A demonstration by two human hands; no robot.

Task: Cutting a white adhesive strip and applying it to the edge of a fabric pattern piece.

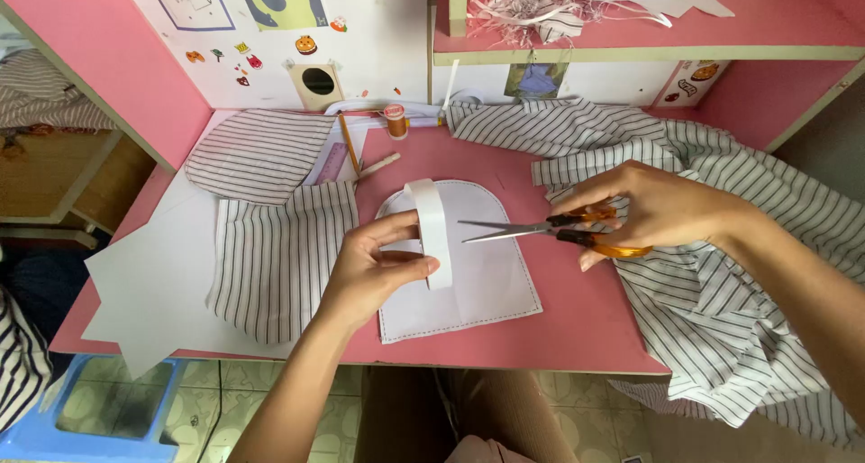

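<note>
Left hand [374, 269]: fingers and thumb pinched closed on a white strip [431, 231], holding it about midway along so it stands up off the table and curls over at the top.
White strip: rises above the pinch, arches toward the far side; its lower end hangs just below the thumb, over the white panel.
Right hand [653, 209]: fingers through the orange handles of the scissors [541, 230], closed around them in a firm hold.
Scissors: blades slightly parted, tips pointing toward the left hand's pinch; the tips sit just beside the strip, cannot tell whether they touch it.
White panel [491, 274]: flat under both hands, arch-shaped with a dotted line along its edge; lies directly beneath the pinch and the blades.
Striped cut pieces [275, 247]: to the outer side of the left hand's grip, flat, one rounded piece farther back, one squarer piece nearer.
Striped cloth [721, 310]: bunched under and beyond the right hand's grip, spilling over the table edge.
Pink table [586, 328]: bears all of this.
Thread spool [395, 121]: well beyond the pinch, at the back, upright.
Pencil [349, 142]: near the spool, lying slantwise.
White paper sheet [149, 287]: far outside the left hand's grip, overhanging the near edge.
Shelf above: paper shreds [532, 8] heaped on it.
</note>
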